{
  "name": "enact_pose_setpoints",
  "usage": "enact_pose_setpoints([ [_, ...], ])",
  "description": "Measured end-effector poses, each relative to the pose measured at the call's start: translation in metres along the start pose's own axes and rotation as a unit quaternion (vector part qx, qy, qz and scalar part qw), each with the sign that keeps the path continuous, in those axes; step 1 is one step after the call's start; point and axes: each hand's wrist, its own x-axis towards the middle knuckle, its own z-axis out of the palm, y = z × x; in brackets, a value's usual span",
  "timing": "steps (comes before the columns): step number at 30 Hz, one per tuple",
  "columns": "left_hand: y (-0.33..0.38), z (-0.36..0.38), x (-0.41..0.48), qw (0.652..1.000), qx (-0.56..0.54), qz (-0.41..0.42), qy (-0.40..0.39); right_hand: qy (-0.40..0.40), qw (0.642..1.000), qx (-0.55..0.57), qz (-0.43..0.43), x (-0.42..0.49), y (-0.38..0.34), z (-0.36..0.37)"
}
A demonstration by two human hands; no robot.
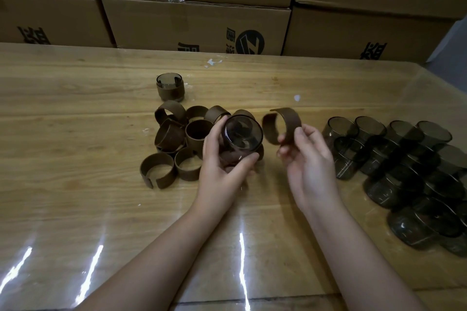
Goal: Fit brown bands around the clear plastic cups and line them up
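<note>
- Both hands are raised over the table, close together.
- Left hand curls fingers and thumb round a cup, tilted so one round end faces the camera, seemingly to offer its wall for banding.
- Right hand pinches one end of a band just beside the cup, its gap turned roughly toward it, apparently ready to slip on.
- Spare bands lie heaped behind the left hand, within easy reach.
- Bare cups cluster at the right, apart from the heap.
- One banded cup stands upright beyond the heap, likely starting the line.
- Boxes are stacked behind.
</note>
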Motion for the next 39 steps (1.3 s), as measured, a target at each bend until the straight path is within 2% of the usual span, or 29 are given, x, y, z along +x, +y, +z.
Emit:
enact_pose_setpoints([
  [1, 0.000, 0.000, 0.000, 1.000, 0.005, 0.006, 0.004, -0.018, 0.995, 0.083, 0.051, -0.002, -0.002, 0.000],
  [3, 0.000, -0.001, 0.001, 1.000, 0.019, 0.013, 0.019, -0.044, 0.980, 0.162, 0.109, -0.003, -0.005, 0.000],
  [6, -0.001, 0.000, 0.000, 0.998, 0.042, 0.027, 0.027, -0.068, 0.966, 0.208, 0.137, -0.001, -0.007, 0.000],
  [10, -0.002, 0.001, 0.001, 0.998, 0.057, 0.028, 0.021, -0.111, 0.956, 0.212, 0.167, -0.001, -0.006, 0.000],
  [13, 0.000, -0.001, 0.001, 0.997, 0.072, 0.027, 0.002, -0.129, 0.958, 0.186, 0.174, -0.003, -0.002, 0.001],
  [18, 0.005, -0.001, -0.001, 0.995, 0.087, 0.040, -0.035, -0.096, 0.976, 0.125, 0.148, -0.004, 0.007, 0.006],
  [23, 0.005, -0.003, 0.001, 0.995, 0.094, 0.033, -0.014, -0.124, 0.987, 0.037, 0.100, -0.007, 0.006, 0.009],
  [28, 0.004, -0.004, 0.000, 0.992, 0.107, 0.051, -0.030, -0.129, 0.989, -0.037, 0.059, -0.016, 0.004, 0.013],
  [34, 0.002, -0.005, 0.001, 0.992, 0.108, 0.056, -0.013, -0.094, 0.988, -0.123, 0.010, -0.023, 0.008, 0.019],
  [39, 0.003, -0.006, -0.001, 0.985, 0.147, 0.079, -0.036, -0.123, 0.966, -0.227, -0.025, -0.020, 0.011, 0.014],
])
